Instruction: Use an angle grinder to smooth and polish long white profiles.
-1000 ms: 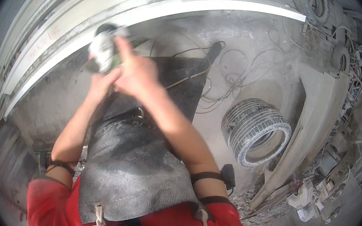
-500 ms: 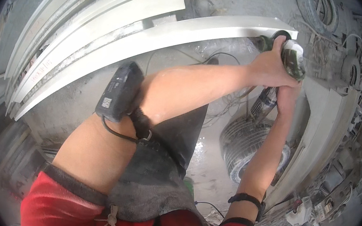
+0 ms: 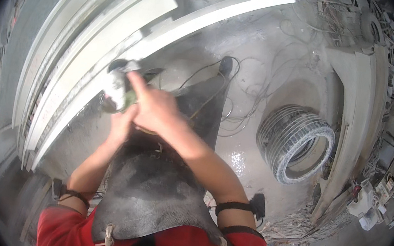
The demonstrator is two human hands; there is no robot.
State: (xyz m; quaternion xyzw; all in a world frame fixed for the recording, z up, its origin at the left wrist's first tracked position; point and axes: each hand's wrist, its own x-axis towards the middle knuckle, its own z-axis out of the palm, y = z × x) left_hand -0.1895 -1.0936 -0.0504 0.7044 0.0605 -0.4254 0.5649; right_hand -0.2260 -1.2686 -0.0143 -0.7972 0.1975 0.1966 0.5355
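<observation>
Both my hands are closed round a dusty handheld power grinder [image 3: 117, 87], whose pale, greenish head shows past my fingers, blurred by motion. My left hand [image 3: 121, 123] grips it from below. My right hand [image 3: 155, 108] holds it from the right, its thumb stretched up along the head. The rear body is hidden behind my hands. A round dark part of the grinder lies against a long white beam [image 3: 208, 20], toward the beam's near left part. Whether it presses on the surface I cannot tell.
More long pale beams [image 3: 106, 20] lie side by side at the left. A dusty tyre [image 3: 296, 144] rests on the floor at the right, beside a pale upright panel [image 3: 354, 111]. Cables [image 3: 241, 118] trail across the floor. Scrap is heaped along the far right.
The grinder and both hands have swung from the far right end of the white beam to its nearer left part. My left arm no longer stretches across to the right.
</observation>
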